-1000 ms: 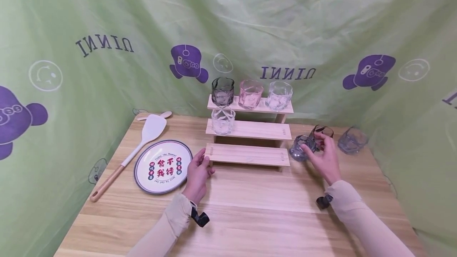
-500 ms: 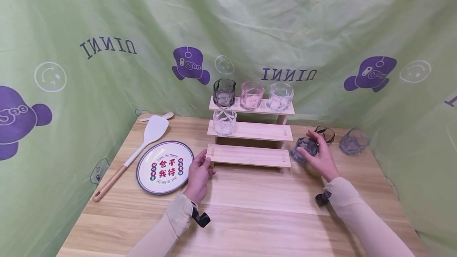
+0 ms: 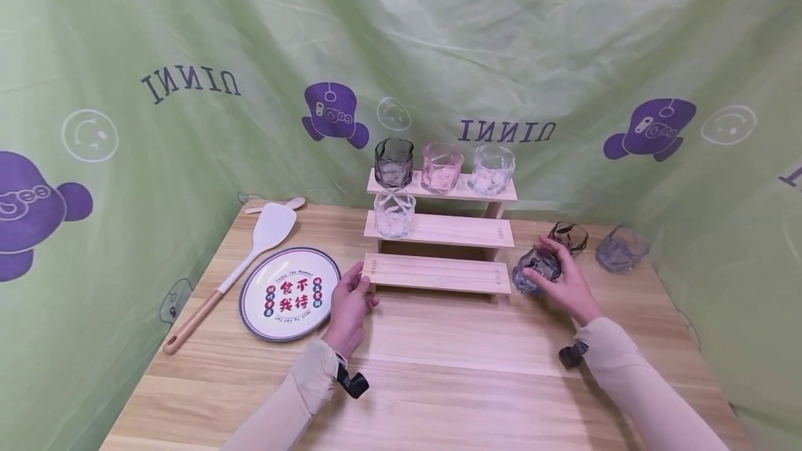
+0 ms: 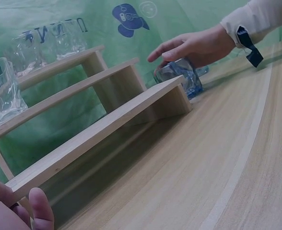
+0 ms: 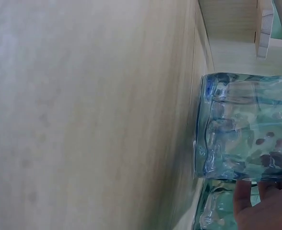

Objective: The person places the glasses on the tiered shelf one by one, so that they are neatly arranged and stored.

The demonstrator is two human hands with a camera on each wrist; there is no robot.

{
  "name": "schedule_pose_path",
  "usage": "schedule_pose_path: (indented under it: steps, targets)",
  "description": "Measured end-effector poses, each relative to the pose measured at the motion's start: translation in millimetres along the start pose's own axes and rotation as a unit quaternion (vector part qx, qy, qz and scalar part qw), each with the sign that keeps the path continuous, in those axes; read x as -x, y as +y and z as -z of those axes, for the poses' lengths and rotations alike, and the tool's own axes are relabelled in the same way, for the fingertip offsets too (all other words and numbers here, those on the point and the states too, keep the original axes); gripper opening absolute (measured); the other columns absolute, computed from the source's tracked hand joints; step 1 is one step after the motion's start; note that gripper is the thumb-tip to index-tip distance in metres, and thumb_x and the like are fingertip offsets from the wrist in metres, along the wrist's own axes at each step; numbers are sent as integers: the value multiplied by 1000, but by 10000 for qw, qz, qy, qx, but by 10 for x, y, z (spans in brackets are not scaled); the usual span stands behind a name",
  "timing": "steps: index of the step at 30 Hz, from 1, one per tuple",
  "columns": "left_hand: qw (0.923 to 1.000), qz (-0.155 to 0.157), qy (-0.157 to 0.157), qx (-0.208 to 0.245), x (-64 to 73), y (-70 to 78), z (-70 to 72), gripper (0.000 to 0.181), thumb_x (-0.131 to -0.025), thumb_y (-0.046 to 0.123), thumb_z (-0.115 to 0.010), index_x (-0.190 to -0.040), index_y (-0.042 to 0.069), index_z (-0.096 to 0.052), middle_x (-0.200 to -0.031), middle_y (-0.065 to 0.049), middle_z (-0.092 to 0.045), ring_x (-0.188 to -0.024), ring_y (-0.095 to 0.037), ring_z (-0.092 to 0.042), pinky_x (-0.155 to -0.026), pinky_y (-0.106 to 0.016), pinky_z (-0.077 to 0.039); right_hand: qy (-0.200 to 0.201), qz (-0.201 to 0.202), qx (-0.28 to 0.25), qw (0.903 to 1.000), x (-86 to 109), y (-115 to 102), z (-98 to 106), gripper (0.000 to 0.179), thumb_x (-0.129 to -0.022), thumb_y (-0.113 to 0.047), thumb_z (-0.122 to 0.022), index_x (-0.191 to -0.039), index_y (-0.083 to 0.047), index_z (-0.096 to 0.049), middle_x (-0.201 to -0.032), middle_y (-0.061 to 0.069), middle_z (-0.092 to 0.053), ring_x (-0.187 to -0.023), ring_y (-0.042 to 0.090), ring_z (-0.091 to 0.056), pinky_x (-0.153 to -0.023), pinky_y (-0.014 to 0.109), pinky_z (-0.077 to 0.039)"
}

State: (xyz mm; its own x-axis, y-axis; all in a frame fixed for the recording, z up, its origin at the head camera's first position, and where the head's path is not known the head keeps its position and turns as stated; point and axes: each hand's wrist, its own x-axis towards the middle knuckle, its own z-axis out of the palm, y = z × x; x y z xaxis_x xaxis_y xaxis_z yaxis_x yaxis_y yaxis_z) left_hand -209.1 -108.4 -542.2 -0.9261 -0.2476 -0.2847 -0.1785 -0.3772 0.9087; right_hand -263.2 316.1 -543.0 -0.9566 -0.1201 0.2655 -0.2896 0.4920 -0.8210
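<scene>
A three-tier wooden display stand stands on the table. My left hand holds the left end of its lowest board, also seen in the left wrist view, where the fingertips show by the board's edge. To the right of the stand, my right hand grips a blue-grey drinking glass, thumb on the near side and fingers on the far side. In the right wrist view this glass is close up, with fingers behind it. Just behind the hand is a dark glass, partly covered.
Another bluish glass stands at the far right. The top tier bears a grey glass, a pink glass and a clear glass; another clear glass is on the middle tier. Left are a plate, a turner and a spoon.
The blue-grey glass has shifted slightly toward me and turned a little in my right hand, whose fingers have come nearer to it. My left hand stays at the stand.
</scene>
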Motion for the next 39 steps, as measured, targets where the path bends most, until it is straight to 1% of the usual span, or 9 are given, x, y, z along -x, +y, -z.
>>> schedule_pose_path:
  steps: [6, 12, 18, 24, 27, 31, 33, 35, 39]
  targets:
    - [10000, 30, -12, -22, -3, -5, -3, 47, -104, 3, -54, -150, 7, -47, -129, -15, -40, -97, -22, -49, -68, -26, -56, 77, -64, -24, 9999, 54, -72, 19, 82, -89, -13, -80, -155, -7, -33, -140, 28, -48, -129, 44, -43, -112, 66, -27]
    - [10000, -2, -9, -10, 7, 14, -8, 47, -104, 2, -53, -150, 6, -47, -127, -15, -40, -96, -22, -49, -67, -25, -55, -103, -519, -652, 9965, 85, -50, 50, 83, -92, -12, -76, -159, -10, -27, -146, 26, -44, -130, 36, -43, -114, 44, -34]
    - [10000, -22, 18, 46, 9, 16, -12, 46, -103, 1, -53, -149, 6, -48, -126, -14, -41, -96, -23, -50, -65, -24, -54, -611, -1096, -873, 9882, 125, -35, 83, 88, -91, -18, -78, -161, -15, -24, -151, 31, -34, -134, 48, -36, -114, 67, -24]
    - [10000, 16, -16, 23, 11, 20, 0, 47, -104, 1, -53, -150, 7, -47, -128, -15, -41, -97, -22, -49, -68, -26, -55, -675, -1145, -888, 9871, 198, -15, 109, 86, -92, -16, -77, -160, -12, -24, -149, 32, -36, -134, 48, -38, -113, 65, -28]
    - [10000, -4, 5, 0, 11, 18, 10, 47, -104, 1, -53, -150, 7, -46, -128, -15, -41, -97, -23, -50, -69, -27, -56, -715, -1055, -819, 9885, 216, 17, 110, 88, -91, -14, -78, -160, -11, -23, -149, 30, -38, -132, 47, -41, -113, 56, -34]
    - [10000, -36, 59, 4, 10, 15, 15, 47, -104, 1, -53, -150, 7, -47, -126, -15, -42, -98, -22, -50, -68, -26, -57, -850, -903, -769, 9893, 216, 60, 97, 96, -87, -10, -81, -161, -11, -20, -150, 29, -39, -131, 47, -43, -107, 31, -42]
    - [10000, -38, 56, 21, 10, 13, 8, 47, -103, 1, -53, -150, 7, -47, -124, -14, -42, -98, -22, -50, -67, -25, -56, -871, -926, -794, 9887, 221, 71, 93, 100, -85, -10, -83, -161, -13, -19, -150, 29, -38, -130, 46, -44, -104, 24, -42]
    - [10000, -49, 53, 31, 12, 10, -4, 46, -104, 1, -53, -149, 6, -48, -124, -14, -42, -97, -22, -50, -66, -25, -56, -847, -1004, -735, 9886, 235, 76, 93, 102, -84, -11, -84, -161, -14, -18, -150, 28, -38, -130, 45, -43, -105, 27, -40]
    - [10000, -46, 45, 30, 10, 0, -19, 46, -104, 1, -53, -149, 6, -48, -124, -14, -41, -98, -22, -49, -67, -26, -56, -638, -1155, -692, 9888, 258, 86, 77, 100, -83, -14, -86, -160, -14, -22, -149, 28, -39, -131, 44, -42, -113, 51, -34]
